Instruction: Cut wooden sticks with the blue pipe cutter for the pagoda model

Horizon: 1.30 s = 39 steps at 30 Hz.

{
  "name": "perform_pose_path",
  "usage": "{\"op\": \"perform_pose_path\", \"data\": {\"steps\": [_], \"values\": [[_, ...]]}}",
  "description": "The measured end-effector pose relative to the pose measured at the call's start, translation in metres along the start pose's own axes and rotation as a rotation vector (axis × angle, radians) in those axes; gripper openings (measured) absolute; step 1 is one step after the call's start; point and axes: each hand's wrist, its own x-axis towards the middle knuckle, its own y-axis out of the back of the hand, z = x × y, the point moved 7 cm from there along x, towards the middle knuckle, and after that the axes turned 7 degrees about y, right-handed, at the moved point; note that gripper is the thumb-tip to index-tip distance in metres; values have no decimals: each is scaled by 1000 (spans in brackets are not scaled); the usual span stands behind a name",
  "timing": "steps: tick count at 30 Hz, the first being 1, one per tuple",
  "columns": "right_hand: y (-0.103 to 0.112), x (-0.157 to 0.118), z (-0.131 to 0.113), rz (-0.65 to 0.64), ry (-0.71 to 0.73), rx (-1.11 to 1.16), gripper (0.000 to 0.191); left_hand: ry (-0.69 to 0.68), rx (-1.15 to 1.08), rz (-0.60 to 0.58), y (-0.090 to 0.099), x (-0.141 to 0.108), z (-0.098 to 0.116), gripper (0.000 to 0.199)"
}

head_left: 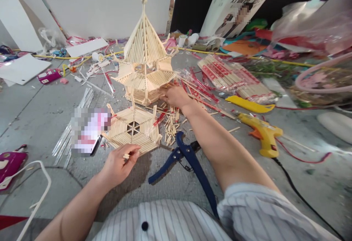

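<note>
While the left hand (117,164) clasps short sticks (126,156), the right hand (175,95), grip unclear, should work gently by the far tower (145,44).

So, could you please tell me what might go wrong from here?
The right hand is at the lower edge of the stick tower and might jostle it. The blue cutter, handles spread, lies near the hexagonal stick panel and could get knocked into it. The yellow glue gun lies beside the right arm and might burn it if hot, which I cannot tell.

Grey floor (305,138) — cutter (194,160), glue gun (263,132), sticks (171,126).
</note>
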Motion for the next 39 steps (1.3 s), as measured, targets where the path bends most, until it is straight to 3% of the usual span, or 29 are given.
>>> {"op": "perform_pose_path", "data": {"steps": [13,24,31,39], "values": [[2,-1,-3,-32,-7,-24,35,-13,18,9,0,1,1,14],[12,-1,-13,36,1,-10,36,-25,31,4,0,0,0,14],[6,-2,-14,-48,-1,-35,40,-13,26,-3,0,1,-1,14],[8,-2,-18,-30,42,-43,42,-22,41,8,0,1,0,15]]}}
